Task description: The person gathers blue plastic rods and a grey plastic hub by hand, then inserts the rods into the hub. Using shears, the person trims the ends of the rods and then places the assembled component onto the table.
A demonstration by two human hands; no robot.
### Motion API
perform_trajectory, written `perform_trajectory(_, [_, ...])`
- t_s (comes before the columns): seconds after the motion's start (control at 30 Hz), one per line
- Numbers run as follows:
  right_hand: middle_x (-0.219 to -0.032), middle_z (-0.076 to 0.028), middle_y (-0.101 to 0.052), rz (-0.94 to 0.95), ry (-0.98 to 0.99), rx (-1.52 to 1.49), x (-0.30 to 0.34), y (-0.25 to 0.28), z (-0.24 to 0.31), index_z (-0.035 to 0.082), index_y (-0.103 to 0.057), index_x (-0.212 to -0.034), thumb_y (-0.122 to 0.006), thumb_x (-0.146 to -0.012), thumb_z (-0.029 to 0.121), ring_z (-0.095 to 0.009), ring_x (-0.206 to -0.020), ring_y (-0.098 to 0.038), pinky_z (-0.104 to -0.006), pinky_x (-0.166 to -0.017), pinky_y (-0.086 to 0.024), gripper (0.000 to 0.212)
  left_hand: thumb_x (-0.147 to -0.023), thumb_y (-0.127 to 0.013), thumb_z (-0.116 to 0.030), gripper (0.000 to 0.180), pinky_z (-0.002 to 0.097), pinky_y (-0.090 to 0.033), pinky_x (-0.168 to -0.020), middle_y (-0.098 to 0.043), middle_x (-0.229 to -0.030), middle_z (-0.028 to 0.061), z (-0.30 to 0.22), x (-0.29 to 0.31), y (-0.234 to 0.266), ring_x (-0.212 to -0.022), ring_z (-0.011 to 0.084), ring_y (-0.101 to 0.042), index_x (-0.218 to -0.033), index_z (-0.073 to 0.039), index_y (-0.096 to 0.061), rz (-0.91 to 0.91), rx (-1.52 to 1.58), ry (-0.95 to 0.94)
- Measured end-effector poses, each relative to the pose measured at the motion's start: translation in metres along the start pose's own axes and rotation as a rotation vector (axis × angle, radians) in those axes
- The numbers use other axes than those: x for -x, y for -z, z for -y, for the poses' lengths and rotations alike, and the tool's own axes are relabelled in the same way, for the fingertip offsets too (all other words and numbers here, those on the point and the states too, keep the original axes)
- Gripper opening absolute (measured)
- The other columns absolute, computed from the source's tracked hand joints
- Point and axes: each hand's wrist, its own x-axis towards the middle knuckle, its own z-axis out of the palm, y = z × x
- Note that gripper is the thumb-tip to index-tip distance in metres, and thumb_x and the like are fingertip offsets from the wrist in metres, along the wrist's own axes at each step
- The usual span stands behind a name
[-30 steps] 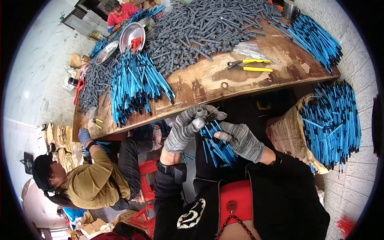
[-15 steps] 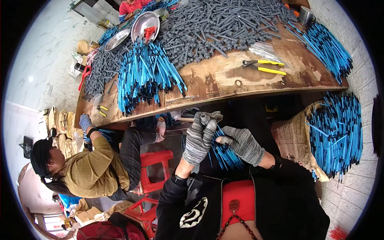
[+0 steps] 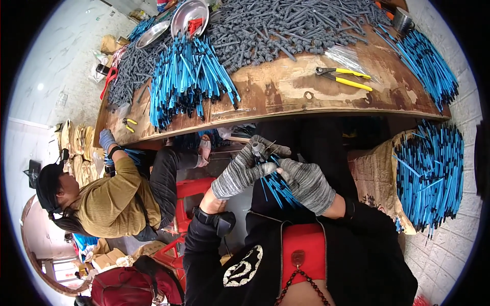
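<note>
Both my hands wear grey knit gloves and meet just below the wooden table's edge (image 3: 286,109). My left hand (image 3: 245,166) grips a small grey plastic fitting (image 3: 258,149) at its fingertips. My right hand (image 3: 305,184) holds a bundle of thin blue tubes (image 3: 278,187) that fans down toward my lap, and its fingers touch the left hand. On the table lie a heap of blue tubes (image 3: 186,76) and a big pile of grey fittings (image 3: 291,25).
Yellow-handled pliers (image 3: 344,77) lie on the table at the right. More blue tubes (image 3: 429,61) sit at the far right, and a sack of them (image 3: 429,173) stands by my right. A person in an olive top (image 3: 109,201) sits left. Metal bowls (image 3: 189,18) stand at the back.
The view has tipped down, so the table sits higher in the picture. My hands stay together with the fitting and tubes, shifted slightly.
</note>
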Motion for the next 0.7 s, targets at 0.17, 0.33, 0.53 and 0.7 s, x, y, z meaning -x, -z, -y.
perform_trajectory(0.17, [-0.076, -0.017, -0.063, 0.060, 0.034, 0.123, -0.001, 0.013, 0.000, 0.001, -0.061, -0.094, -0.056, -0.089, 0.017, -0.031, -0.067, -0.063, -0.0366, -0.059, -0.051, 0.018, -0.087, -0.062, -0.008, 0.021, 0.0288, -0.046, -0.087, -0.064, -0.108, 0.0092, 0.013, -0.009, -0.022, -0.098, 0.0140, -0.058, -0.107, -0.001, -0.056, -0.152, -0.153, 0.006])
perform_trajectory(0.33, [-0.070, -0.011, -0.060, 0.427, 0.036, 0.602, -0.019, 0.057, 0.013, 0.005, -0.057, -0.087, -0.053, -0.090, 0.026, -0.029, -0.064, -0.060, -0.0391, -0.055, -0.048, 0.022, -0.086, -0.061, -0.006, 0.013, 0.0280, -0.048, -0.079, -0.067, -0.093, 0.0080, 0.018, -0.017, -0.034, -0.084, 0.0105, -0.059, -0.097, -0.001, -0.057, -0.252, -0.012, -0.045])
perform_trajectory(0.53, [-0.097, -0.010, -0.057, -0.019, 0.235, 1.149, -0.076, 0.169, -0.057, 0.006, -0.060, -0.101, -0.063, -0.082, 0.025, -0.028, -0.093, -0.053, -0.0399, -0.076, -0.045, 0.028, -0.084, -0.063, -0.005, 0.013, 0.0352, -0.049, -0.083, -0.066, -0.089, 0.0131, 0.007, -0.001, 0.010, -0.092, 0.0219, -0.063, -0.091, 0.000, -0.054, -0.049, 0.150, -0.138])
perform_trajectory(0.7, [-0.105, -0.015, -0.054, 0.037, 0.227, 1.167, -0.124, 0.199, -0.102, 0.006, -0.057, -0.109, -0.068, -0.076, 0.032, -0.033, -0.098, -0.050, -0.0417, -0.087, -0.042, 0.043, -0.084, -0.065, -0.007, 0.016, 0.0416, -0.047, -0.087, -0.065, -0.088, 0.0152, 0.017, -0.002, -0.012, -0.094, 0.0292, -0.062, -0.090, -0.003, -0.051, 0.051, 0.204, -0.087])
